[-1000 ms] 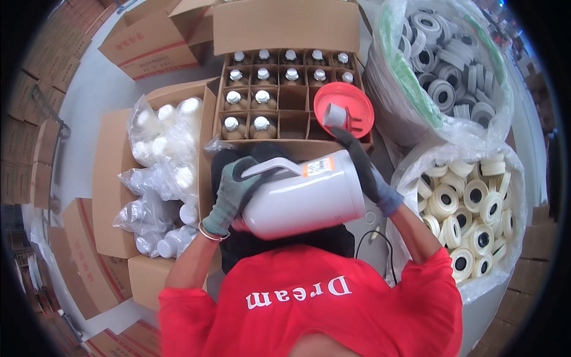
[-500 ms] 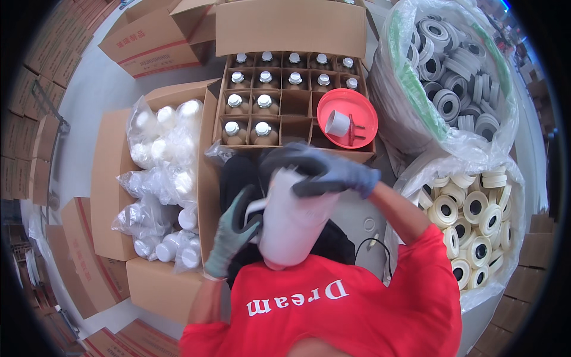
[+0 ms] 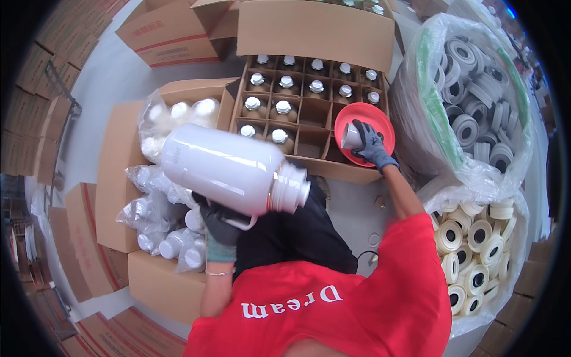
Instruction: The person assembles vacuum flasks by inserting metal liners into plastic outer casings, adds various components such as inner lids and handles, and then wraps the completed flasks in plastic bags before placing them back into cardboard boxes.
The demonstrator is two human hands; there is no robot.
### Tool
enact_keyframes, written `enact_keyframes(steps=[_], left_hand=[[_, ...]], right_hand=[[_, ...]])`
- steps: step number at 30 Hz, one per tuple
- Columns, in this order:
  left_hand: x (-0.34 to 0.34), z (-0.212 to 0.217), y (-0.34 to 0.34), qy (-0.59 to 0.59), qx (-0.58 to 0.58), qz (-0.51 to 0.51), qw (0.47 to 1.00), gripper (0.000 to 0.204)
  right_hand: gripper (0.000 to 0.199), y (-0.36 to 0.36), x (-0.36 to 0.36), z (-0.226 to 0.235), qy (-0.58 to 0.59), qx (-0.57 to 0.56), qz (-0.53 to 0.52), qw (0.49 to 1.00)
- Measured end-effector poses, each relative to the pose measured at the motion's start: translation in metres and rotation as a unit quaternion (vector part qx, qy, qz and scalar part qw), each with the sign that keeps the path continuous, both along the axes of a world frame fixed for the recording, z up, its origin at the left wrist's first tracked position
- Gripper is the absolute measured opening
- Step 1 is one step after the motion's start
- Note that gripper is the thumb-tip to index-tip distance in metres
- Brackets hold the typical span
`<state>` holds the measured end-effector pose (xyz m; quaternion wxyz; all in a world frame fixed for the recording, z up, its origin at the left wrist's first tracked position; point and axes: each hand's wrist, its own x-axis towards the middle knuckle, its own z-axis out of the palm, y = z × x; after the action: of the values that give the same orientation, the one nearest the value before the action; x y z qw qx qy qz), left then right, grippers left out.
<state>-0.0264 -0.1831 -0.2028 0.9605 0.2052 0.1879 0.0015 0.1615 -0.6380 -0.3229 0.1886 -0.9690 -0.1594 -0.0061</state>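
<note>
My gloved left hand (image 3: 221,221) grips a glossy white jug (image 3: 223,169) from below, near its side handle. The jug lies tilted on its side in the air, its open threaded neck toward the right; it hides part of my fingers. At the right, my gloved right hand (image 3: 373,146) has its fingers closed on a small white cup (image 3: 351,137). That cup lies in a round red dish (image 3: 380,118), which rests on the corner of a divided carton (image 3: 348,172). My right hand covers most of the dish's inside.
Bottles with silvery-white tops (image 3: 282,107) fill several carton cells. To the left, an open carton (image 3: 116,172) holds white parts in clear bags (image 3: 163,202). Plastic sacks on the right hold grey rings (image 3: 470,128) and cream rings (image 3: 479,238). More cartons (image 3: 169,35) stand behind.
The jug has swung from upright before my chest to sideways on the left, held by my left hand alone. My right hand has left it and reached the cup in the red dish.
</note>
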Motion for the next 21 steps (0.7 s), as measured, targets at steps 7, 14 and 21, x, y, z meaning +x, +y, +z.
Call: enact_keyframes(steps=[7, 14, 21], left_hand=[[0.03, 0.029, -0.061, 0.04, -0.048, 0.059, 0.996, 0.046], [0.028, 0.033, -0.049, -0.066, 0.012, -0.029, 0.997, 0.059], [0.019, -0.03, 0.003, -0.032, 0.048, -0.018, 0.998, 0.051]], right_hand=[[0.089, 0.125, -0.106, 0.208, -0.159, 0.121, 0.282, 0.938], [0.051, 0.144, -0.142, 0.185, 0.445, 0.704, -0.099, 0.544], [0.057, 0.145, -0.149, 0.171, 0.416, 0.647, -0.028, 0.638]])
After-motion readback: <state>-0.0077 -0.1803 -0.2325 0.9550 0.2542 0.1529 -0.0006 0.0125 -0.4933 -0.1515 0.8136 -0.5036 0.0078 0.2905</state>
